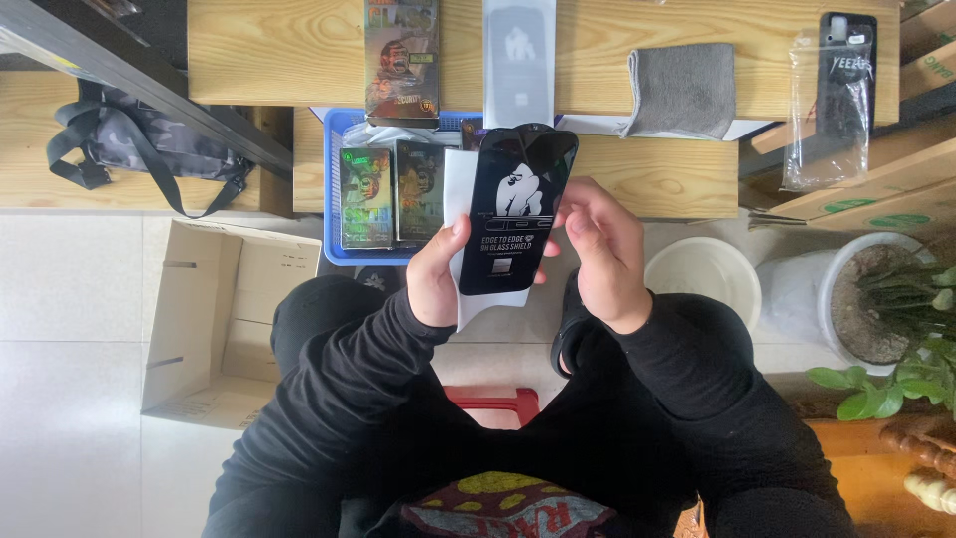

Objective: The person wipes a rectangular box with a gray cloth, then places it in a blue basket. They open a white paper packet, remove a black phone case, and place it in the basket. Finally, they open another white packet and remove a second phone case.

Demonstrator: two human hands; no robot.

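Note:
A black phone-shaped glass screen protector (516,204) with white print is held upright in front of me, over a white sleeve (460,199) behind it. My left hand (436,274) grips the protector and the sleeve from the left, thumb on the lower front edge. My right hand (605,249) touches the protector's right edge with its fingertips. Both arms wear black sleeves. Beyond the hands, a blue tray (334,125) holds shiny packaged protector boxes (390,192).
A wooden bench (637,174) carries a grey cloth (682,90), a dark box (401,62), a clear sleeve (518,62) and a bagged phone case (832,95). An open cardboard box (214,319) lies left, a white bucket (707,279) and potted plant (886,299) right, a red stool (493,403) below.

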